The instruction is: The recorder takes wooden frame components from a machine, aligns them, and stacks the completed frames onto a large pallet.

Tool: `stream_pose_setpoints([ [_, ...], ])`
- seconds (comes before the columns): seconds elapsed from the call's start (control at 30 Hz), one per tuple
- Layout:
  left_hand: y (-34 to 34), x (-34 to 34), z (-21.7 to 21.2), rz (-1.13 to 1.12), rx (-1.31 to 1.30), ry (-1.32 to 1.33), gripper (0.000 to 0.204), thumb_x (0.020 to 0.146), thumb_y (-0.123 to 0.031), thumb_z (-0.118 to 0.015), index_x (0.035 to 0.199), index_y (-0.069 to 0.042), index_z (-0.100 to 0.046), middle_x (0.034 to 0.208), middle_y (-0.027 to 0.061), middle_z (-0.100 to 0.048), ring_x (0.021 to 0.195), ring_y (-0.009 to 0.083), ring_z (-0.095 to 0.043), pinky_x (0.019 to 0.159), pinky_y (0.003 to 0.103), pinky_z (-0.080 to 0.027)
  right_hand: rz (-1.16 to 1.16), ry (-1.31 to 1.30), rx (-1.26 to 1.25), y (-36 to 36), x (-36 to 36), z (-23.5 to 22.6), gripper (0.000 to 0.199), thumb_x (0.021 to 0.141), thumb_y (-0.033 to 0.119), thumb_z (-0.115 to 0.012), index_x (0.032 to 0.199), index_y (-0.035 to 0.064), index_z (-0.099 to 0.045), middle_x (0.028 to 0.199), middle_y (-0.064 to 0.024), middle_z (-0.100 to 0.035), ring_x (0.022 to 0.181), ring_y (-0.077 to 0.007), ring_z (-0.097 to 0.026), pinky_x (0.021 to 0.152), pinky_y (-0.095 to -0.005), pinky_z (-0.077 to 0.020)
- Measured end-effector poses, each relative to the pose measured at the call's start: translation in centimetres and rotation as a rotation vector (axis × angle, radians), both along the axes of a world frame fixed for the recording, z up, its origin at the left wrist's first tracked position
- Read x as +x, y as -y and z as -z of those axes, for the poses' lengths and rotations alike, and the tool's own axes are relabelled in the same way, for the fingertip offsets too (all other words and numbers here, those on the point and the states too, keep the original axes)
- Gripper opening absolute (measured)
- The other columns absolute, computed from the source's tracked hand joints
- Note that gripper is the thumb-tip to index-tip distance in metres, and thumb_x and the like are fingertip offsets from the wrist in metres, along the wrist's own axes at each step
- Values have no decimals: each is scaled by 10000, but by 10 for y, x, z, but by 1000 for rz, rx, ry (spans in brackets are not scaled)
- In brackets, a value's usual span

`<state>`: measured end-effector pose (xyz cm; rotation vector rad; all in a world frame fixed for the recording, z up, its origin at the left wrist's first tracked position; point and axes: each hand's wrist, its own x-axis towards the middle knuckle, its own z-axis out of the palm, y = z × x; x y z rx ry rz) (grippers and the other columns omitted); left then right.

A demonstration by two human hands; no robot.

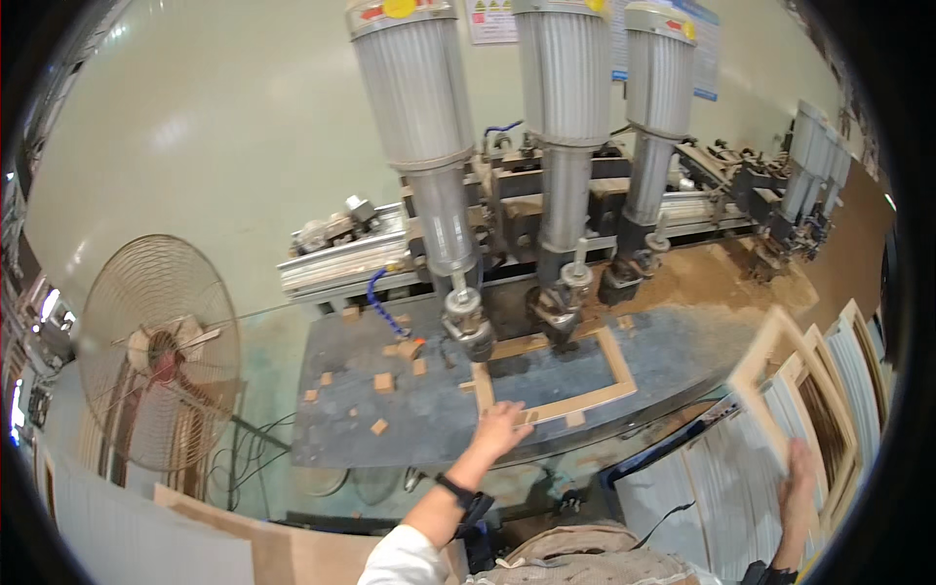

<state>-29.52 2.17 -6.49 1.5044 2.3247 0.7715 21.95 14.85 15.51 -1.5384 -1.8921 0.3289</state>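
Note:
A rectangular light-wood frame (580, 402) lies on the grey worktable, its far side beneath the machine's heads. Palm down, my left hand (502, 429) touches its near left corner with fingers spread. To the right, my right hand (799, 473) is closed on the lower part of another wooden frame (765, 414), tilted upright and slightly blurred. Some of its fingers are hidden. More wooden frames (829, 419) lean close behind that one.
Three grey cylindrical machine heads (466, 317) hang over the worktable (341, 429). Small wood blocks (383, 382) lie scattered at its left, and sawdust (717, 283) is piled at the far right. A caged fan (161, 351) stands left. Grey panels (673, 507) are stacked at the near right.

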Motion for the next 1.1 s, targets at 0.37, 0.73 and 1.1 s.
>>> stream_pose_setpoints([
  [0.37, -46, 80, 159, 48, -43, -579, 614, 805, -322, -656, 1342, -124, -436, 1327, 147, -464, 1261, 374, -401, 1014, 583, -318, -1277, 754, 168, -75, -204, 27, 492, 761, 553, -627, 1052, 158, -664, 667, -94, -565, 634, -299, -616, 547, -386, -491],
  [0.73, 137, 104, -17, 339, -293, -123, 390, 728, -221, -685, 1065, -74, -555, 879, 135, -560, 806, 310, -629, 703, 395, -512, -1382, 406, 199, -130, -333, 298, 446, 725, 418, -701, 1087, 170, -623, 862, -79, -602, 830, -292, -599, 747, -415, -479],
  [1.1, 339, 135, -198, -426, -525, -522, 572, 641, -223, -746, 1184, -122, -598, 831, 92, -571, 710, 285, -579, 614, 400, -496, -1362, 167, 154, -130, -333, 346, 541, 660, 306, -734, 1136, 86, -601, 1033, -105, -536, 984, -333, -473, 898, -468, -368],
])
